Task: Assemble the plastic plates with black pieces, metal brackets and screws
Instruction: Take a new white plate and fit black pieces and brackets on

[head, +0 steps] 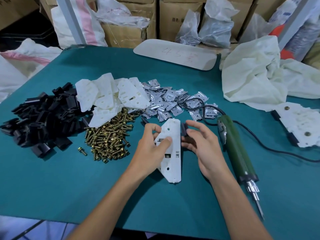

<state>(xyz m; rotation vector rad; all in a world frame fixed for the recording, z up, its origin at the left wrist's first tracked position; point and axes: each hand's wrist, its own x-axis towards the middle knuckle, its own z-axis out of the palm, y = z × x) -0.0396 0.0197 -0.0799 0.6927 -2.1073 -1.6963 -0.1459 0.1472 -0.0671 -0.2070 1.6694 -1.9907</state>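
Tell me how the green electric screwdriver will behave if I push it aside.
The electric screwdriver looks round-bodied, so it may roll on the green mat. Its black cable loops over the metal brackets and could drag some along. As a motorised tool, it is probably heavy for its size.

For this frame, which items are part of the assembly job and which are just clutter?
Job: plastic plate in left hand; black piece in right hand; black-piece pile; plate pile; metal brackets; screws; electric screwdriver; finished assembly.

Lying about: white board with red writing; crumpled white sheet; cardboard boxes; plastic bags.
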